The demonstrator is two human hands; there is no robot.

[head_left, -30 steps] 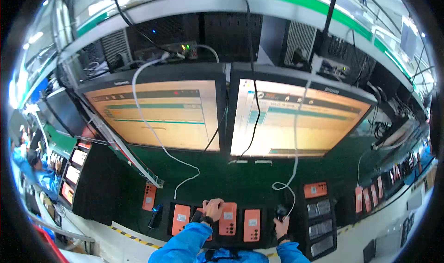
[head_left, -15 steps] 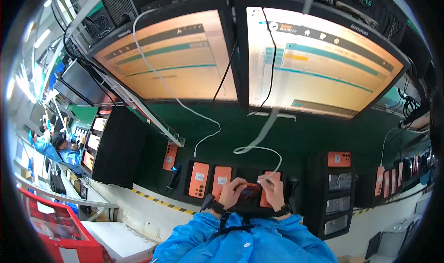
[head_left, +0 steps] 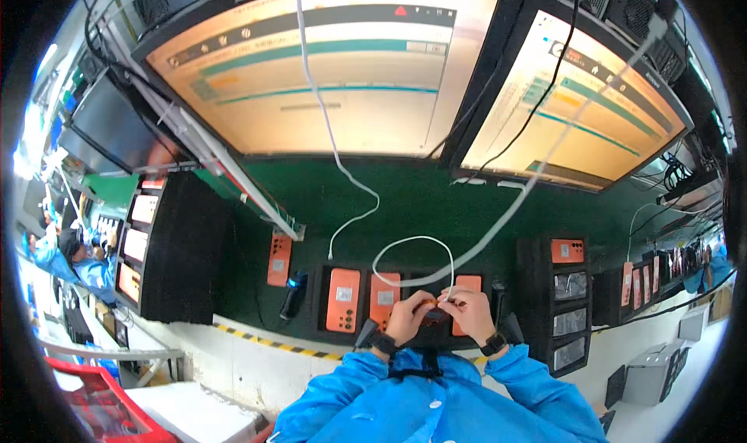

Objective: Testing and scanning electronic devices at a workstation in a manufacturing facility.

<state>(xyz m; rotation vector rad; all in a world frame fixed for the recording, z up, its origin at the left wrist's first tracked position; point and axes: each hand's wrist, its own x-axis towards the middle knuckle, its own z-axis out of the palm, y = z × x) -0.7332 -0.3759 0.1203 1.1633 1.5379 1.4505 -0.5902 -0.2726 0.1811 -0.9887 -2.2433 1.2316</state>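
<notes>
Just above a black foam tray [head_left: 320,318], my two hands are close together. My left hand [head_left: 408,317] is closed, pinching an orange phone [head_left: 433,312] that is tilted and seen almost end-on. My right hand [head_left: 469,311] pinches the end of a white charging cable [head_left: 449,268] at the phone's edge; my fingers hide whether the plug sits inside. Two orange phones lie back up in the tray on the left, one whole [head_left: 342,299] and another [head_left: 384,291] partly behind my left hand. A further orange phone [head_left: 468,283] lies beneath my right hand.
Two monitors [head_left: 327,124] stand behind the green bench [head_left: 420,194]. A second white cable [head_left: 362,184] hangs onto it. Left are a handheld scanner [head_left: 292,295], another orange phone [head_left: 278,260] and a black rack [head_left: 183,248]. A black tray with wrapped items [head_left: 569,318] stands right.
My view has shifted, so the monitors sit further right. My hands have drawn nearer each other, and the phone between them has tipped so less of its face shows.
</notes>
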